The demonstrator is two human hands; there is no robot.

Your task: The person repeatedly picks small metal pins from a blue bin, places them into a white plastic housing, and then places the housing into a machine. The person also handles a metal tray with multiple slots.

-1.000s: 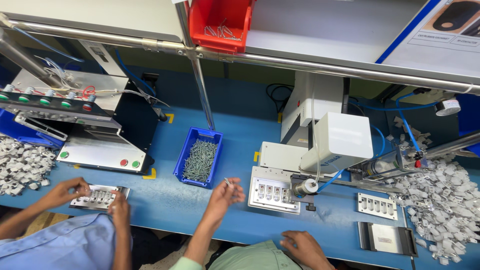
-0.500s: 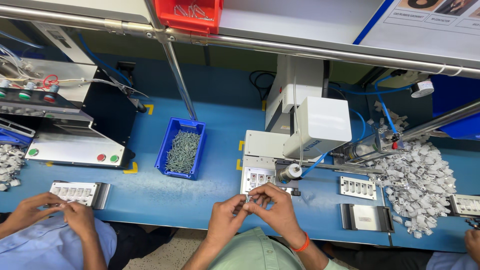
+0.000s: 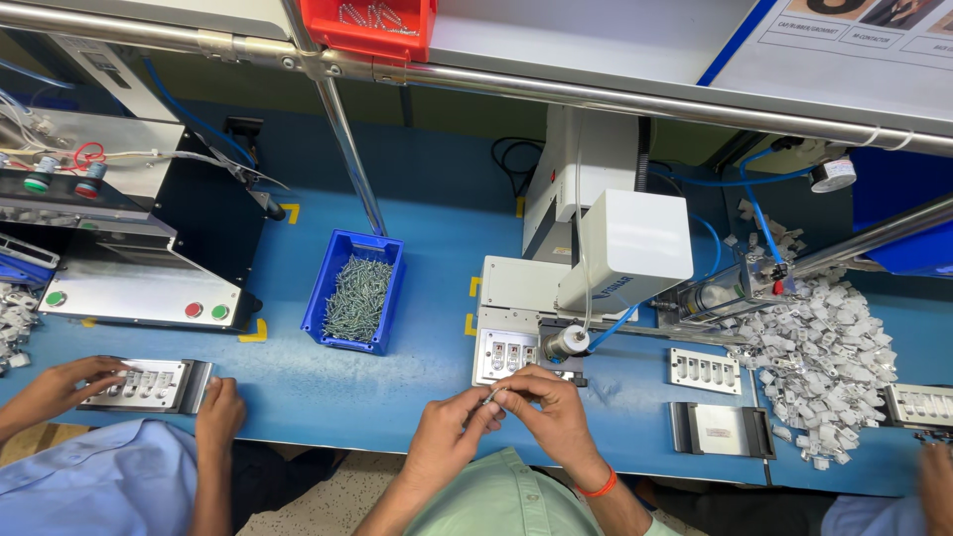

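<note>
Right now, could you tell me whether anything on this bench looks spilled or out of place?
Mostly tidy. The pile of small white parts on the right lies loose on the blue bench, unlike the screws kept in the blue bin. Both hands pinch a small part.

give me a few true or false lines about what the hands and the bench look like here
1. The left hand and right hand meet over a small metal piece pinched between their fingertips. True.
2. The blue bin on the bench is filled with white plastic clips. False: it holds grey screws; the white clips lie in a loose heap at the right of the bench.
3. An orange band sits on the right wrist. True.
4. The red bin stands on the blue bench top beside the hands. False: it hangs high up at the metal rail.
5. A co-worker's hands at the left rest at a metal fixture tray. True.
</note>
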